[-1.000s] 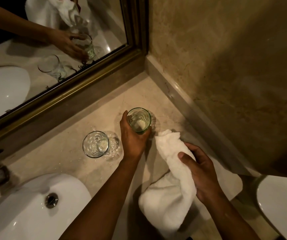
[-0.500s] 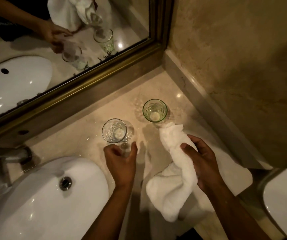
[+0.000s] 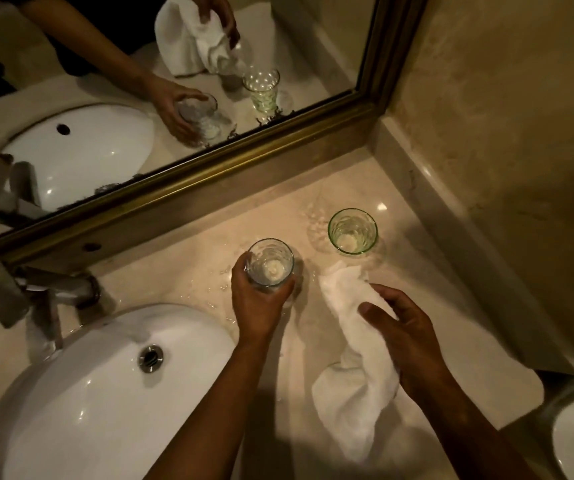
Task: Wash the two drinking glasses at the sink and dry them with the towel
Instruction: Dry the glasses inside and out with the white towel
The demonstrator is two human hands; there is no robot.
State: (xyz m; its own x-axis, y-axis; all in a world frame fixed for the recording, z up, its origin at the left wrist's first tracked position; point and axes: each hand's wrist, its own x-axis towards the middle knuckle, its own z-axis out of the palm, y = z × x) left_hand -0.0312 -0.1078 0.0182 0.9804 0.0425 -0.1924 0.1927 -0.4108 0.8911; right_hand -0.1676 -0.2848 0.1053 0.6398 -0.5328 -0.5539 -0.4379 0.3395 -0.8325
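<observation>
Overhead, I am watching my left hand (image 3: 261, 306) wrapping its fingers around the clear glass (image 3: 269, 262), holding it upright at the marble surface (image 3: 181, 271), just right of the white sink (image 3: 105, 403). My right hand (image 3: 406, 337) is gripping the white towel (image 3: 358, 375), fingers curled over the bunched cloth, whose tail is trailing toward me across the surface. Beyond the towel's upper tip, the green glass (image 3: 352, 231) is standing upright by itself near the corner of the wall. Left of the sink, the metal faucet (image 3: 36, 299) is projecting below the framed mirror (image 3: 209, 181).
</observation>
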